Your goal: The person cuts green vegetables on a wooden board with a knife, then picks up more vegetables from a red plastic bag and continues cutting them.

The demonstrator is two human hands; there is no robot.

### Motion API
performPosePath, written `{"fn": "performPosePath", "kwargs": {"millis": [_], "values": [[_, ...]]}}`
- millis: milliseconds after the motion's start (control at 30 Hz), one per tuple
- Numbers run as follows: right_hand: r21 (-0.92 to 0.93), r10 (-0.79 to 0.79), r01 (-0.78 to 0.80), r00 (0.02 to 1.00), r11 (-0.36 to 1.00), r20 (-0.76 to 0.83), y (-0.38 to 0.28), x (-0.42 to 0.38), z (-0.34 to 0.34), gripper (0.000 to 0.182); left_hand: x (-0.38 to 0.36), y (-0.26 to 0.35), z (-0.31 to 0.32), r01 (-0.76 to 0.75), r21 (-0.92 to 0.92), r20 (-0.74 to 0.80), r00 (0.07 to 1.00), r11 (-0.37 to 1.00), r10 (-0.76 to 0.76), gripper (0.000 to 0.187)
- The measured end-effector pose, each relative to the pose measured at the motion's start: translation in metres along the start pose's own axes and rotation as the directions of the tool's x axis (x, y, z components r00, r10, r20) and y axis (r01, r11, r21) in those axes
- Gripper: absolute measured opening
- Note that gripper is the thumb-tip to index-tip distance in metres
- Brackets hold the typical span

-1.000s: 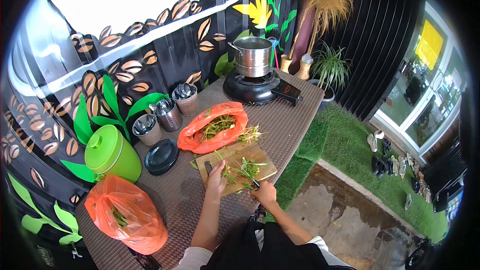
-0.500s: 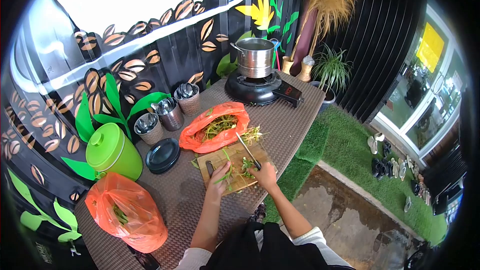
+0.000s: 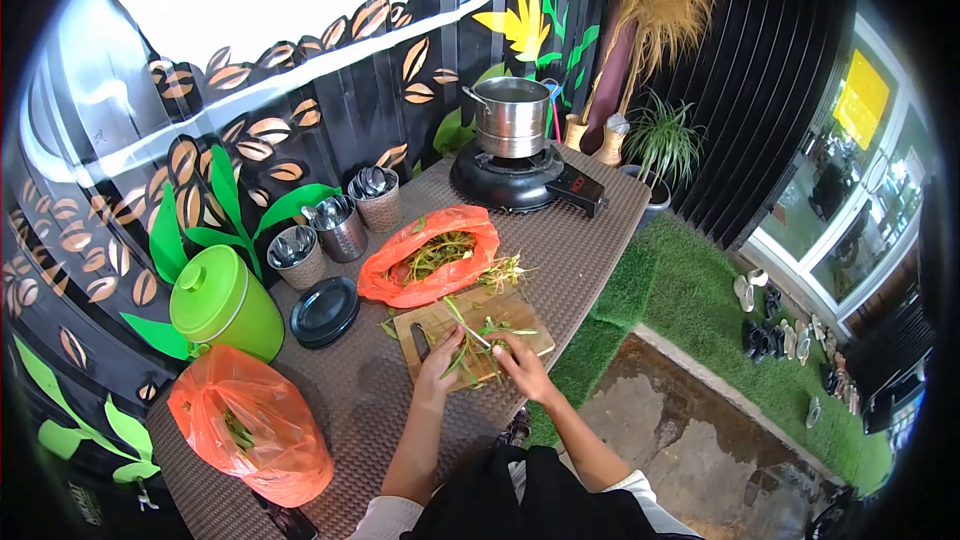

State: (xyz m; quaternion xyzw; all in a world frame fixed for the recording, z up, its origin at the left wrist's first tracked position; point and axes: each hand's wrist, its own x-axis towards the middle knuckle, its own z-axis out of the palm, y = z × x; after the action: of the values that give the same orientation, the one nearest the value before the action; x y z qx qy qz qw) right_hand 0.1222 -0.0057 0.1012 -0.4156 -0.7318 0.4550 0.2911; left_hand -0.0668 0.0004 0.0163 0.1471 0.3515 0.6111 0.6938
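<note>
My left hand (image 3: 438,360) is closed around some leafy green stems (image 3: 462,358) over the wooden cutting board (image 3: 518,306). In my right hand (image 3: 524,368) is a knife (image 3: 472,334), its blade slanting up and left across the greens, close to my left fingers. More cut pieces lie on the board, partly hidden by my hands. Just beyond the board, an orange plastic bag (image 3: 380,285) lies open with green stems (image 3: 440,255) inside. A small pile of pale root ends (image 3: 508,271) rests beside that bag.
A steel pot (image 3: 510,120) stands on a black portable stove (image 3: 500,185) at the table's far end. Left are cutlery cups (image 3: 342,230), black plates (image 3: 325,312), a green lidded bucket (image 3: 228,305) and a second orange bag (image 3: 255,430). The table edge (image 3: 600,290) runs along the right.
The knife has swung from pointing away over the board's right side to lying leftward across the stems. My right hand has shifted slightly left and closer to my left hand.
</note>
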Motion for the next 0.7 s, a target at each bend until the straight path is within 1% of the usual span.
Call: {"fn": "performPosePath", "kwargs": {"millis": [33,100,133,167,200,233,267,300,333,367,400,467,500,533,567,600,633,667,700], "values": [[-0.001,0.001,-0.001,1.000,1.000,0.001,0.001,-0.001,0.002,0.033,0.007,-0.008,-0.009,-0.005,-0.035,0.005,1.000,0.999,0.005,0.026],[0.071,-0.114,0.116,0.993,0.991,-0.033,0.003,-0.003,0.010,0.036,0.010,-0.011,-0.018,-0.010,-0.068,0.008,1.000,0.998,0.010,0.025],[0.072,-0.115,0.117,0.993,0.991,-0.034,0.004,-0.004,0.012,0.036,0.006,-0.007,-0.018,0.040,-0.087,0.070,0.997,0.995,-0.034,0.024],[0.017,-0.172,0.174,0.983,0.985,-0.066,0.004,-0.005,0.014,0.039,0.003,-0.005,-0.016,0.091,-0.103,0.133,0.988,0.990,-0.077,0.022],[-0.040,-0.230,0.227,0.968,0.973,-0.095,0.004,-0.005,0.015,0.043,0.005,-0.005,-0.013,0.092,-0.102,0.134,0.988,0.990,-0.078,0.022],[-0.040,-0.229,0.226,0.969,0.973,-0.096,0.004,-0.006,0.015,0.043,0.008,-0.008,-0.009,0.096,-0.150,0.097,0.992,0.984,-0.082,0.022],[-0.095,-0.162,0.156,0.985,0.983,-0.066,0.004,-0.006,0.016,0.045,0.009,-0.011,-0.005,0.098,-0.197,0.060,0.994,0.975,-0.088,0.021],[-0.151,-0.093,0.086,0.995,0.985,-0.038,0.003,-0.006,0.016,0.048,0.009,-0.012,-0.002,0.098,-0.197,0.060,0.994,0.975,-0.088,0.021],[-0.151,-0.093,0.086,0.995,0.985,-0.038,0.001,-0.006,0.017,0.048,0.008,-0.013,0.000,0.095,-0.238,0.048,0.995,0.967,-0.086,0.021],[-0.132,-0.149,0.136,0.985,0.982,-0.088,-0.001,-0.007,0.018,0.049,0.007,-0.015,0.002,0.092,-0.278,0.036,0.996,0.956,-0.085,0.022],[-0.116,-0.203,0.188,0.969,0.975,-0.139,-0.004,-0.008,0.019,0.050,0.002,-0.012,0.008,0.091,-0.280,0.036,0.996,0.956,-0.084,0.022],[-0.118,-0.187,0.171,0.973,0.978,-0.139,-0.005,-0.010,0.017,0.051,-0.010,-0.003,0.023,0.079,-0.270,0.084,0.995,0.960,-0.058,0.022],[-0.119,-0.169,0.153,0.976,0.981,-0.141,-0.011,-0.011,0.014,0.051,-0.006,-0.005,0.019,0.079,-0.271,0.085,0.995,0.959,-0.058,0.022],[-0.119,-0.169,0.153,0.975,0.981,-0.141,-0.016,-0.015,0.011,0.051,-0.002,-0.006,0.016,0.057,-0.245,0.022,0.998,0.968,-0.053,0.021],[-0.141,-0.108,0.096,0.991,0.985,-0.081,-0.022,-0.019,0.005,0.050,0.001,-0.008,0.013,0.036,-0.218,-0.041,0.998,0.975,-0.046,0.020],[-0.167,-0.044,0.039,0.999,0.985,-0.023,-0.028,-0.022,0.002,0.049,-0.001,-0.006,0.015,0.035,-0.219,-0.041,0.998,0.975,-0.046,0.020],[-0.167,-0.043,0.039,0.999,0.985,-0.022,-0.024,-0.023,0.004,0.049,-0.003,-0.004,0.017,0.009,-0.222,-0.012,1.000,0.975,-0.012,0.020],[-0.176,-0.139,0.127,0.989,0.976,-0.057,-0.018,-0.025,0.008,0.047,-0.005,-0.002,0.018,-0.017,-0.226,0.016,1.000,0.974,0.021,0.021],[-0.188,-0.233,0.213,0.968,0.959,-0.092,-0.014,-0.026,0.011,0.046,-0.007,-0.001,0.019,-0.015,-0.226,0.015,1.000,0.974,0.019,0.021]]}}
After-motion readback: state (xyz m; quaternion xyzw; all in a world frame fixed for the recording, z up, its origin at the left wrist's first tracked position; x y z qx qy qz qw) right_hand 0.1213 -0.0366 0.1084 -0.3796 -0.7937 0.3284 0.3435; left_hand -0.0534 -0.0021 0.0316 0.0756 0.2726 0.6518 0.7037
